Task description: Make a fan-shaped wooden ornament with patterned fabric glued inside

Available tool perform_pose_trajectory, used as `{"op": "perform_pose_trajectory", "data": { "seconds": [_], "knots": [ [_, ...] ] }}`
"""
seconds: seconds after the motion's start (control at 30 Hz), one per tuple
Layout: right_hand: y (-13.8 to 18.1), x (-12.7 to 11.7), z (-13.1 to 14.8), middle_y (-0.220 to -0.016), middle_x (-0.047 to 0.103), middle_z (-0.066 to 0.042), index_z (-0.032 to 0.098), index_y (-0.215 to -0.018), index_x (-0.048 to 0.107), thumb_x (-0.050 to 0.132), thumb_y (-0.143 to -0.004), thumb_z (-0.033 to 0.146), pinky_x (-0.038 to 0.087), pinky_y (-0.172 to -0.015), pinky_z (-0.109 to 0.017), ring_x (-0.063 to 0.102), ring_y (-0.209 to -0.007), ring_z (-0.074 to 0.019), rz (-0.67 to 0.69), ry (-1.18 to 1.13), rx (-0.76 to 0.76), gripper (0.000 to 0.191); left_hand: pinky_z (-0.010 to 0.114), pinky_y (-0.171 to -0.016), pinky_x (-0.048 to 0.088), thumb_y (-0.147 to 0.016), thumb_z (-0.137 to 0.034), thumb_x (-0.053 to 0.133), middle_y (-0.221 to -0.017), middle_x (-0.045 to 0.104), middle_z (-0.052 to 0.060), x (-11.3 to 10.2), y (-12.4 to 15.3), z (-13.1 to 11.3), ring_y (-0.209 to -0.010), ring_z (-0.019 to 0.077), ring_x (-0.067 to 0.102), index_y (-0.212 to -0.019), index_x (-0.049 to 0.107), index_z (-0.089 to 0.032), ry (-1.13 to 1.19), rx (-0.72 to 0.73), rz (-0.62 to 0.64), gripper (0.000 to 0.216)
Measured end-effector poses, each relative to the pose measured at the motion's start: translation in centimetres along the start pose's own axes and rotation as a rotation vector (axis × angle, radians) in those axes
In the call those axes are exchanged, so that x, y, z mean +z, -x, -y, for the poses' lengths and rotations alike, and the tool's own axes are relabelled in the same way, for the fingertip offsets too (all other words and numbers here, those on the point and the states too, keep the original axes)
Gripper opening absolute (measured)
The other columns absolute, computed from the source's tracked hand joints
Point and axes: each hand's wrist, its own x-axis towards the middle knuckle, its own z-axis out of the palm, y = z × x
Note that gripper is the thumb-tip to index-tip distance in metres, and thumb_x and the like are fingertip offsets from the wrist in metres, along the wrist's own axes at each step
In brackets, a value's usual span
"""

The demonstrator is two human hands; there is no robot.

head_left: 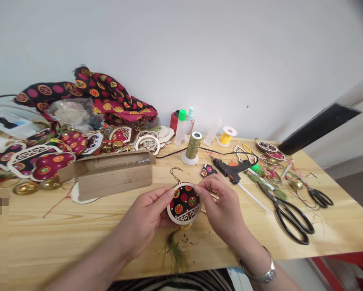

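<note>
A round pendant ornament [184, 203] with a pale wooden rim, dark patterned fabric and a cut-out lattice is held up over the table. My left hand [149, 216] grips its left edge, thumb on the front. At the upper right rim, my right hand [220, 206] pinches the ornament between thumb and fingers. A cord loop [177, 174] rises from the top, and a green tassel [175, 250] hangs below. Just behind stand a spool of olive thread [194, 146] and a small fabric piece [208, 170], while a glue gun [229, 169] lies to the right.
An open cardboard box [114, 176] sits to the left, with finished ornaments [42, 159] and patterned cloth [105, 91] behind it. Large black scissors [293, 218] lie at the right. Bottles [181, 127] and a yellow spool [225, 137] stand near the wall.
</note>
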Motion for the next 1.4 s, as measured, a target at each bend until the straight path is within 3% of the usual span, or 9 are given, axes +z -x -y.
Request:
{"op": "perform_pose_trajectory", "data": {
  "seconds": [0.2, 0.4, 0.57, 0.77, 0.87, 1.03, 1.4],
  "knots": [
    [-0.4, -0.7, 0.0, -0.065, 0.053, 0.001, 0.02, -0.064, 0.055, 0.056, -0.084, 0.027, 0.038, -0.069, -0.032, 0.048, -0.069, -0.0163, 0.087, -0.197, 0.201, 0.021, 0.034, -0.065, 0.055, -0.084, -0.038, 0.065, -0.086, 0.075, 0.01, -0.1, 0.0, 0.0, -0.074, 0.0221, 0.068, -0.107, 0.071, -0.015, -0.01, -0.005, -0.008, 0.033],
    [-0.5, -1.1, 0.3, -0.064, 0.051, 0.001, 0.019, -0.064, 0.053, 0.057, -0.083, 0.028, 0.037, -0.064, -0.029, 0.046, -0.066, -0.0138, 0.13, -0.303, 0.245, 0.022, 0.034, -0.064, 0.056, -0.081, -0.039, 0.068, -0.087, 0.075, 0.011, 0.0, -0.1, -0.1, -0.073, 0.0223, 0.068, -0.105, 0.071, -0.014, -0.001, -0.006, -0.029, 0.035],
    [-0.2, -1.4, 0.4, -0.07, 0.054, 0.001, 0.019, -0.068, 0.054, 0.057, -0.086, 0.026, 0.04, -0.065, -0.028, 0.049, -0.067, -0.0135, 0.155, -0.372, 0.154, 0.019, 0.036, -0.064, 0.056, -0.081, -0.037, 0.068, -0.087, 0.074, 0.012, 0.0, -0.2, -0.2, -0.07, 0.0214, 0.067, -0.103, 0.072, -0.012, 0.04, 0.0, -0.024, 0.034],
    [0.3, -1.5, 0.9, -0.087, 0.058, -0.002, 0.02, -0.077, 0.057, 0.055, -0.089, 0.015, 0.044, -0.077, -0.03, 0.054, -0.085, -0.0149, 0.226, -0.243, -0.063, 0.013, 0.033, -0.064, 0.055, -0.081, -0.036, 0.069, -0.085, 0.074, 0.012, 0.1, -0.2, -0.1, -0.07, 0.0199, 0.066, -0.102, 0.072, -0.013, 0.073, -0.008, -0.016, 0.032],
    [0.7, -1.2, 1.1, -0.097, 0.06, -0.003, 0.02, -0.08, 0.058, 0.051, -0.091, 0.013, 0.045, -0.077, -0.028, 0.056, -0.088, -0.0136, 0.264, -0.251, -0.071, 0.015, 0.033, -0.065, 0.055, -0.083, -0.035, 0.067, -0.086, 0.074, 0.011, 0.2, 0.0, -0.1, -0.071, 0.0191, 0.066, -0.103, 0.072, -0.013, 0.074, -0.004, -0.006, 0.03],
    [0.8, -1.1, 1.0, -0.069, 0.056, 0.003, 0.02, -0.079, 0.056, 0.048, -0.093, 0.02, 0.042, -0.057, -0.022, 0.05, -0.061, -0.0098, 0.329, -0.382, 0.095, 0.016, 0.035, -0.07, 0.056, -0.084, -0.034, 0.066, -0.091, 0.075, 0.012, 0.4, 0.1, -0.1, -0.075, 0.0213, 0.068, -0.103, 0.072, -0.013, 0.072, -0.005, 0.003, 0.029],
    [0.2, -2.9, 0.1, -0.059, 0.049, 0.004, 0.019, -0.074, 0.056, 0.058, -0.089, 0.028, 0.036, -0.052, -0.023, 0.042, -0.055, -0.0098, 0.169, -0.57, 0.184, 0.018, 0.033, -0.063, 0.058, -0.08, -0.031, 0.071, -0.088, 0.076, 0.012, 0.1, -0.2, -0.1, -0.072, 0.0207, 0.068, -0.096, 0.073, -0.012, 0.132, 0.026, -0.041, 0.025]
  ]
}}
